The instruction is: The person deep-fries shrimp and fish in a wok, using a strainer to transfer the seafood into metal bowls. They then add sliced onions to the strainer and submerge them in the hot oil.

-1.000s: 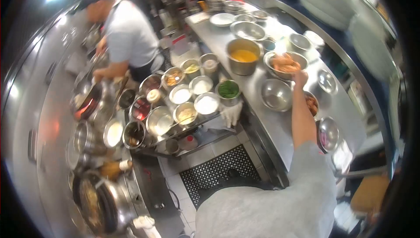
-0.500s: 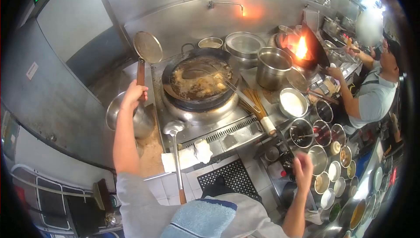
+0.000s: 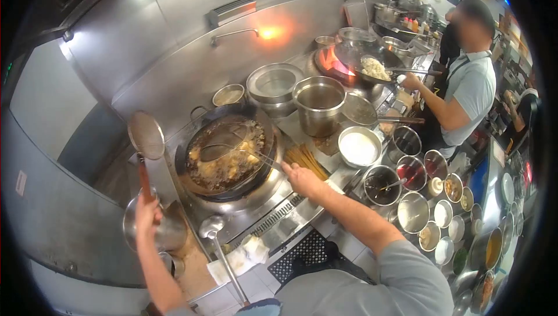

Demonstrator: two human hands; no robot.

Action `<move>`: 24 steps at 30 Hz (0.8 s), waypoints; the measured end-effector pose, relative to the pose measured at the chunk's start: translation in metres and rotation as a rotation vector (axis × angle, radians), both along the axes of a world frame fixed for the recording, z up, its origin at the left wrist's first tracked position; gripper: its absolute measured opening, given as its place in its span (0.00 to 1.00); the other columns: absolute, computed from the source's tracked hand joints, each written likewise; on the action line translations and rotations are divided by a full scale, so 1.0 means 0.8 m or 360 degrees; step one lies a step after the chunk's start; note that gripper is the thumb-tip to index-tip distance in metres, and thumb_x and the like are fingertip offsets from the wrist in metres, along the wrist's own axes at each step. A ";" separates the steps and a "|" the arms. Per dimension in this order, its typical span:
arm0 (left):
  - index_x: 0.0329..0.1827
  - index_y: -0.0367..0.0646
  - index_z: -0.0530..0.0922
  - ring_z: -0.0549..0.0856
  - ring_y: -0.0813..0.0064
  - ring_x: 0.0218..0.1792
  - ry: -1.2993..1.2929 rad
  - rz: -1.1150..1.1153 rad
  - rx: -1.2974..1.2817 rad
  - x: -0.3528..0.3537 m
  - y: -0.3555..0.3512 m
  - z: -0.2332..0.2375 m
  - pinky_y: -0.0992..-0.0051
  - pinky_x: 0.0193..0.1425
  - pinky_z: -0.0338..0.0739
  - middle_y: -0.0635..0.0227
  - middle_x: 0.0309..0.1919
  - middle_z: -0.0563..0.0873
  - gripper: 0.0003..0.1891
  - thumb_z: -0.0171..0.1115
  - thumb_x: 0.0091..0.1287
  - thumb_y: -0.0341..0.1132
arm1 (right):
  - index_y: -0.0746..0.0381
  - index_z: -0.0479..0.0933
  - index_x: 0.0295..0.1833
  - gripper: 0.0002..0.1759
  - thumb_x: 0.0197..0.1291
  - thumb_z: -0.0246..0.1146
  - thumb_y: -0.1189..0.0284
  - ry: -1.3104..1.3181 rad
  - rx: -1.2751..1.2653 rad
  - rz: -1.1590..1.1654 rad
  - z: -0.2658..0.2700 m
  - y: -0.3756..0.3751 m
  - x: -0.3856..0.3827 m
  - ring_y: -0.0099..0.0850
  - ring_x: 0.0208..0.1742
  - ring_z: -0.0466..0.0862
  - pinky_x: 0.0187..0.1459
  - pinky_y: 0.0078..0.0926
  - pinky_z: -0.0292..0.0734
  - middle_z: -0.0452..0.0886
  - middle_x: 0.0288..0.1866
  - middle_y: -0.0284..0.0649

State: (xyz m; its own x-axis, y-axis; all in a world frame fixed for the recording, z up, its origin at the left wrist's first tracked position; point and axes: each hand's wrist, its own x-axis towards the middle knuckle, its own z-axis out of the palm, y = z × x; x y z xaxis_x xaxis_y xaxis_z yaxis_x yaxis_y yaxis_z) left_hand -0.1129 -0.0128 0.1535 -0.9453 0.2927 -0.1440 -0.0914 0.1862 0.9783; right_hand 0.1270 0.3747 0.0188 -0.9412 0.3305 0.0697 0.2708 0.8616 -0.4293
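Observation:
My left hand [image 3: 149,214] is closed around the wooden handle of a round mesh strainer [image 3: 146,136], held up left of the wok. A large black wok [image 3: 181,165] holds bubbling dark oil with golden pieces of food [image 3: 232,168] frying in it. My right hand [image 3: 304,180] is closed on the handle end of a wire skimmer [image 3: 264,158], whose loop lies over the oil. Below the wok, a steel ladle [image 3: 213,229] rests across the stove's front edge beside a folded white cloth [image 3: 247,256].
A steel pot [image 3: 318,110] and a bowl of white contents [image 3: 358,146] stand right of the wok. Bamboo sticks [image 3: 305,161] lie near my right hand. Sauce containers [image 3: 413,212] fill the right side. A co-worker [image 3: 465,83] holds another wok [image 3: 372,63] near flames.
My right hand has moved from the lower right to the skimmer's handle and closed on it. The view has turned right. The co-worker's wok is tilted differently, with its food now visible.

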 end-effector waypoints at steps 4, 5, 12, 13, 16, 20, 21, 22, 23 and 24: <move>0.69 0.49 0.63 0.68 0.87 0.21 -0.0151 0.0060 0.0215 0.093 -0.011 0.043 0.84 0.19 0.63 0.72 0.35 0.72 0.27 0.51 0.66 0.21 | 0.67 0.62 0.68 0.31 0.55 0.52 0.83 0.0092 -0.0175 0.0012 0.001 0.019 0.012 0.55 0.48 0.81 0.50 0.45 0.76 0.76 0.49 0.62; 0.69 0.49 0.63 0.67 0.87 0.21 -0.0155 0.0074 0.0190 0.108 -0.009 0.040 0.84 0.19 0.62 0.73 0.34 0.72 0.27 0.51 0.67 0.21 | 0.67 0.63 0.68 0.30 0.56 0.52 0.83 0.0110 -0.0219 0.0018 -0.001 0.023 0.011 0.55 0.49 0.81 0.51 0.46 0.76 0.76 0.49 0.63; 0.71 0.51 0.60 0.67 0.86 0.20 -0.0171 0.0212 -0.0032 0.187 0.052 -0.013 0.84 0.20 0.60 0.76 0.28 0.71 0.29 0.54 0.67 0.23 | 0.66 0.65 0.67 0.24 0.67 0.53 0.73 0.0522 -0.0633 -0.0012 0.009 0.074 0.025 0.55 0.62 0.74 0.63 0.42 0.68 0.75 0.59 0.62; 0.70 0.51 0.61 0.68 0.86 0.20 -0.0235 0.0158 -0.0128 0.191 0.059 -0.016 0.83 0.20 0.61 0.75 0.28 0.71 0.28 0.54 0.68 0.23 | 0.66 0.65 0.67 0.23 0.67 0.52 0.73 0.0603 -0.0609 0.0000 0.003 0.078 0.025 0.56 0.62 0.74 0.62 0.43 0.69 0.75 0.58 0.63; 0.64 0.47 0.63 0.72 0.83 0.23 -0.0533 0.0099 0.0110 0.187 0.078 -0.040 0.80 0.21 0.67 0.69 0.32 0.74 0.23 0.54 0.67 0.23 | 0.66 0.64 0.68 0.24 0.67 0.49 0.76 0.0531 -0.0722 -0.0043 0.040 0.070 0.041 0.56 0.61 0.75 0.61 0.45 0.69 0.75 0.58 0.62; 0.57 0.38 0.66 0.75 0.78 0.29 -0.0667 -0.0100 0.0512 0.178 0.101 -0.074 0.76 0.27 0.72 0.61 0.39 0.77 0.17 0.55 0.66 0.22 | 0.69 0.65 0.67 0.23 0.67 0.50 0.74 0.0537 -0.0711 -0.0141 0.035 0.055 0.042 0.55 0.62 0.74 0.62 0.43 0.69 0.75 0.59 0.63; 0.56 0.37 0.66 0.76 0.78 0.30 -0.0692 -0.0146 0.0680 0.174 0.101 -0.084 0.75 0.28 0.73 0.60 0.40 0.77 0.16 0.55 0.66 0.22 | 0.69 0.65 0.67 0.23 0.68 0.50 0.74 0.0553 -0.0709 -0.0153 0.030 0.049 0.041 0.55 0.62 0.74 0.62 0.43 0.68 0.75 0.59 0.63; 0.55 0.36 0.66 0.76 0.78 0.30 -0.0711 -0.0143 0.0749 0.173 0.098 -0.092 0.75 0.28 0.73 0.60 0.40 0.77 0.16 0.55 0.66 0.22 | 0.69 0.65 0.67 0.23 0.68 0.50 0.74 0.0546 -0.0711 -0.0164 0.026 0.042 0.042 0.55 0.62 0.74 0.63 0.42 0.68 0.75 0.59 0.63; 0.55 0.36 0.67 0.76 0.77 0.30 -0.0729 -0.0147 0.0820 0.175 0.098 -0.092 0.75 0.28 0.73 0.60 0.40 0.77 0.15 0.55 0.66 0.22 | 0.70 0.65 0.67 0.23 0.68 0.51 0.73 0.0543 -0.0709 -0.0179 0.024 0.036 0.042 0.55 0.63 0.74 0.63 0.42 0.68 0.75 0.59 0.62; 0.55 0.35 0.67 0.76 0.77 0.30 -0.0749 -0.0155 0.0893 0.177 0.097 -0.092 0.75 0.29 0.73 0.60 0.41 0.77 0.15 0.55 0.66 0.22 | 0.70 0.65 0.67 0.23 0.68 0.51 0.73 0.0541 -0.0703 -0.0198 0.023 0.032 0.043 0.55 0.63 0.74 0.63 0.41 0.68 0.75 0.59 0.62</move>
